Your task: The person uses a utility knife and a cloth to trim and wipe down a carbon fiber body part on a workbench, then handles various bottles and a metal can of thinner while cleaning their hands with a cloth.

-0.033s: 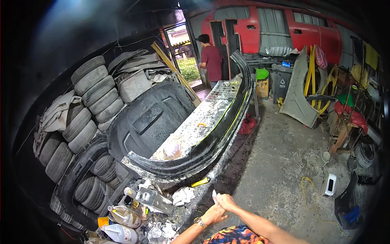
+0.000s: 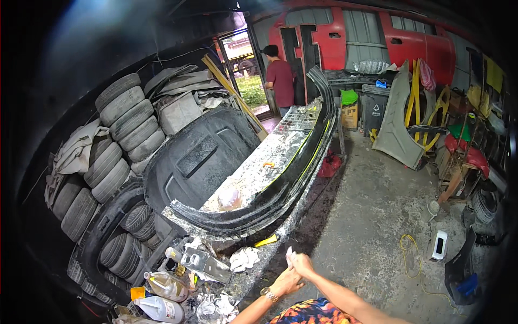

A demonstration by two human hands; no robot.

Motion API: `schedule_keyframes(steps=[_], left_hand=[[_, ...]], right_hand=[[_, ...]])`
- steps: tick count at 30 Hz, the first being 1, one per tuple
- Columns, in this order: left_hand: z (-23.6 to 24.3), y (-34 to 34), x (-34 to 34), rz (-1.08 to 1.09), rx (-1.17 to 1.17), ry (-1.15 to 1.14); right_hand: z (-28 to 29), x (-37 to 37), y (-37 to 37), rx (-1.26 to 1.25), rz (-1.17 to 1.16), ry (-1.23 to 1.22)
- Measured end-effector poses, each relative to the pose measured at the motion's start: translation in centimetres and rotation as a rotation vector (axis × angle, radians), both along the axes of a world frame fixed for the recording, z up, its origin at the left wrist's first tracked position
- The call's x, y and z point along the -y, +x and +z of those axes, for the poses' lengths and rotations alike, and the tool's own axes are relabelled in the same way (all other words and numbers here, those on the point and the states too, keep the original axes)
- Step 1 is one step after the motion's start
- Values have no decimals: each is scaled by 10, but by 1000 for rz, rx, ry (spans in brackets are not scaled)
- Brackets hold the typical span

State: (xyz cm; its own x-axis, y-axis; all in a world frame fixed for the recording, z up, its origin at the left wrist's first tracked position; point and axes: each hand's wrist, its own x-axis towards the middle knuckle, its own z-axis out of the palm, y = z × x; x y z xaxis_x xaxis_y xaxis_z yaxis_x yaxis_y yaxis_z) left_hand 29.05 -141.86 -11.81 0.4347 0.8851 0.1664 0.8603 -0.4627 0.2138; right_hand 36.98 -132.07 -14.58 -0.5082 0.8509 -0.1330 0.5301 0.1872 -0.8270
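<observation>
In front of my body my hands meet, pressed against each other. My right hand [image 2: 302, 265] is closed on a small whitish piece [image 2: 290, 252] that sticks up past its fingers; its kind is too small to tell. My left hand [image 2: 287, 281], with a watch [image 2: 268, 294] at the wrist, is curled against the right one; whatever it holds is hidden. Nearest to them is the bench, with a crumpled white cloth or paper [image 2: 244, 260] and a yellow strip-shaped tool [image 2: 266, 241]. Beyond lies a long black car bumper [image 2: 259, 208] across a white-splattered table [image 2: 245, 181].
Jugs [image 2: 168, 286], a metal can [image 2: 205, 264] and crumpled papers crowd the lower left. Stacked tires [image 2: 132, 121] and a black panel [image 2: 197, 154] stand along the left. A person [image 2: 281, 81] is near the doorway. A yellow cord [image 2: 415, 259] lies on the floor [image 2: 367, 216] at right.
My hands, still together, have shifted slightly to the right and upward with the whitish piece. The person by the doorway has turned the head a little.
</observation>
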Motion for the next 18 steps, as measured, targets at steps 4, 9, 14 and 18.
schedule_keyframes(steps=[4, 9, 14, 18], left_hand=[[22, 20, -14, 300, 516, -278], [28, -8, -19, 513, 2013, -342], [12, -51, -26, 610, 2206, -105], [53, 17, -38, 334, 2069, -366]], right_hand=[[-31, -54, -1, -246, -368, -117], [34, -8, -24, -386, 103, -39], [65, 65, -31, -650, 252, 156], [-1, -45, -37, -464, -60, 161]])
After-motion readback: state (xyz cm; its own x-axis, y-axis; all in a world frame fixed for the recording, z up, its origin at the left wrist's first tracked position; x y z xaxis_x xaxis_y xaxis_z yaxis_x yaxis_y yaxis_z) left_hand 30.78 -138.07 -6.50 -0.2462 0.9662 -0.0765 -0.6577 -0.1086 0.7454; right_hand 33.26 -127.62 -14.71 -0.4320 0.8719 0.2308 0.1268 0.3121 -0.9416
